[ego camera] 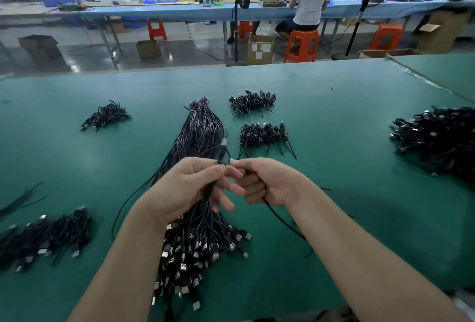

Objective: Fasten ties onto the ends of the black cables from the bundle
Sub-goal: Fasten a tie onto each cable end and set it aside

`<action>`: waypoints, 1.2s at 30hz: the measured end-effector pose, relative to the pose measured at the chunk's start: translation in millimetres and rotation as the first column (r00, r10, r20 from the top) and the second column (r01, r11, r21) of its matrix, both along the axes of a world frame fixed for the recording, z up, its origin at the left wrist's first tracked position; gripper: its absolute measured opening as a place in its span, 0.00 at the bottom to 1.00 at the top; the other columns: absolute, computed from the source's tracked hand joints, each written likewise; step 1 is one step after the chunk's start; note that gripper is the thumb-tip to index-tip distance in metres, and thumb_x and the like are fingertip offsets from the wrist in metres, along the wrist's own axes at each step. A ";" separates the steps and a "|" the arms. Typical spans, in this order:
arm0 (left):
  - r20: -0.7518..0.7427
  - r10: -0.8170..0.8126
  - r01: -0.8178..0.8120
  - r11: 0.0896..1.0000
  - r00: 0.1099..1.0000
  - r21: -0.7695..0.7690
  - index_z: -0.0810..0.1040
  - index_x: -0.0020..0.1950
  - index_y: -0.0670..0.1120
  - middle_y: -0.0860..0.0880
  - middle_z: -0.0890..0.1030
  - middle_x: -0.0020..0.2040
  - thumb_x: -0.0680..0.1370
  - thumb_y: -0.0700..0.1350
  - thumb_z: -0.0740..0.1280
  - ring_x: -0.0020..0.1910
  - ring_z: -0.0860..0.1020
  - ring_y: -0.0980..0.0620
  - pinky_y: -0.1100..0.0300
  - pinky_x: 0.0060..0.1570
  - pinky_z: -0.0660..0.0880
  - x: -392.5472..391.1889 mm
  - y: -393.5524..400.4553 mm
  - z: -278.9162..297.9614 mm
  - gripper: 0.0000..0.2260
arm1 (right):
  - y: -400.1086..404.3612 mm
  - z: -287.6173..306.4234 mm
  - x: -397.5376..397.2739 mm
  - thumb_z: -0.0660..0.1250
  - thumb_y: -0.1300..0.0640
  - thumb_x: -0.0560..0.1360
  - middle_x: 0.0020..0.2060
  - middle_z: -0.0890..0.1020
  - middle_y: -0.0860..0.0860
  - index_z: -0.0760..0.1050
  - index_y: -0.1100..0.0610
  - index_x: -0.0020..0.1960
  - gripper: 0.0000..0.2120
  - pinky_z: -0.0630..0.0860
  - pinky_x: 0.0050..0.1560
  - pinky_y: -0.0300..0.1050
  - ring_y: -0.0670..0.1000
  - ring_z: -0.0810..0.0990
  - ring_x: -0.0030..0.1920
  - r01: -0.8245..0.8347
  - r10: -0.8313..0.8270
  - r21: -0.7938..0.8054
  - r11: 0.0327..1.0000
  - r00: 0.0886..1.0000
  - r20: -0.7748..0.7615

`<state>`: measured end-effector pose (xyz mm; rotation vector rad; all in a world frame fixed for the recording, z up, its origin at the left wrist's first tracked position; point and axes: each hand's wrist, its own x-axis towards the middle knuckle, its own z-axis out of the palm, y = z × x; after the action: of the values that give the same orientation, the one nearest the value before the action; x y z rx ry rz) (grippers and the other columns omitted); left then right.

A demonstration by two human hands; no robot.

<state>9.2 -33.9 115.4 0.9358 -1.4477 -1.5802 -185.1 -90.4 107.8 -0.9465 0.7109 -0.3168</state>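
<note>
Gripping one black cable between left hand and right hand, over the bundle. Tied heaps beyond; most of bundle judged untied.

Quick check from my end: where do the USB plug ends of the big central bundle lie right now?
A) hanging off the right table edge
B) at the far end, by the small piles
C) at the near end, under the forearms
C: the bundle fans its silver plugs out at the near end, beneath the left forearm.

Two hands, six cable piles
</note>
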 end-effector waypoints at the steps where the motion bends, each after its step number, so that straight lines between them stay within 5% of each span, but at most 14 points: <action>1: 0.083 0.015 -0.016 1.000 0.996 0.008 0.83 0.55 0.40 0.36 0.85 0.48 0.83 0.47 0.63 0.36 0.85 0.45 0.61 0.29 0.77 -1.2 0.4 -1.7 0.13 | -0.1 -0.5 0.0 0.54 0.49 0.85 0.21 0.61 0.44 0.67 0.53 0.34 0.21 0.56 0.19 0.34 0.43 0.57 0.20 0.007 -0.007 0.003 1.000 1.000 -0.017; 9: 0.438 0.223 -0.237 0.971 0.871 -0.023 0.81 0.53 0.41 0.47 0.87 0.43 0.86 0.43 0.58 0.41 0.87 0.46 0.57 0.37 0.83 -16.7 -0.6 -18.4 0.13 | 0.8 -0.7 5.9 0.56 0.51 0.86 0.24 0.64 0.44 0.71 0.55 0.43 0.15 0.54 0.19 0.34 0.42 0.57 0.21 0.131 -0.158 -0.114 0.985 0.946 -0.282; 15: 0.554 0.301 -0.293 0.950 0.776 -0.105 0.81 0.53 0.43 0.48 0.86 0.47 0.85 0.44 0.60 0.44 0.86 0.54 0.50 0.49 0.84 -21.4 -1.6 -26.0 0.11 | 2.6 7.2 1.8 0.56 0.53 0.86 0.25 0.67 0.45 0.74 0.57 0.46 0.14 0.55 0.20 0.34 0.42 0.58 0.22 0.148 -0.176 -0.144 0.979 0.962 -0.210; 20: 0.520 0.311 -0.277 0.950 0.796 -0.145 0.82 0.54 0.44 0.50 0.86 0.48 0.85 0.46 0.60 0.46 0.85 0.56 0.53 0.51 0.83 -25.0 -3.2 -25.7 0.12 | 5.4 10.6 5.0 0.57 0.54 0.86 0.26 0.67 0.45 0.75 0.58 0.45 0.15 0.55 0.21 0.35 0.43 0.58 0.24 0.170 -0.209 -0.234 0.957 0.966 -0.151; 23: 0.420 0.364 -0.324 0.931 0.832 -0.165 0.83 0.52 0.43 0.48 0.87 0.47 0.85 0.45 0.61 0.48 0.86 0.55 0.57 0.50 0.83 -25.8 -3.0 -24.8 0.13 | 8.4 12.7 3.6 0.57 0.54 0.86 0.26 0.67 0.46 0.75 0.56 0.44 0.15 0.54 0.22 0.35 0.43 0.58 0.24 0.160 -0.206 -0.296 0.942 0.969 -0.134; 26: 0.082 0.498 -0.499 0.866 0.863 -0.006 0.84 0.51 0.40 0.44 0.87 0.46 0.85 0.40 0.60 0.48 0.86 0.48 0.59 0.46 0.82 -31.5 -3.4 -22.3 0.13 | 15.5 11.3 6.7 0.57 0.52 0.86 0.26 0.68 0.47 0.75 0.55 0.42 0.16 0.55 0.22 0.35 0.44 0.59 0.24 0.136 -0.186 -0.334 0.933 0.975 -0.122; 30: -0.208 0.607 -0.559 0.791 0.767 0.248 0.80 0.56 0.36 0.41 0.86 0.51 0.85 0.41 0.59 0.52 0.85 0.45 0.59 0.46 0.82 -43.5 -5.5 -18.2 0.12 | 28.0 0.3 15.6 0.58 0.51 0.85 0.26 0.70 0.47 0.76 0.56 0.41 0.18 0.56 0.23 0.36 0.45 0.61 0.23 0.132 -0.193 -0.363 0.923 0.972 -0.137; 36: -0.446 0.647 -0.567 0.760 0.618 0.318 0.75 0.59 0.31 0.36 0.85 0.52 0.84 0.37 0.60 0.53 0.85 0.40 0.56 0.47 0.83 -44.2 -8.1 -12.4 0.10 | 31.9 -13.4 12.5 0.62 0.44 0.83 0.26 0.76 0.50 0.82 0.58 0.42 0.21 0.56 0.26 0.40 0.46 0.61 0.22 0.125 -0.207 -0.319 0.940 0.949 -0.239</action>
<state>-35.0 -42.0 103.0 0.8489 -0.5205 -1.2709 -172.6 -58.4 94.4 -1.2360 1.0174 -0.4612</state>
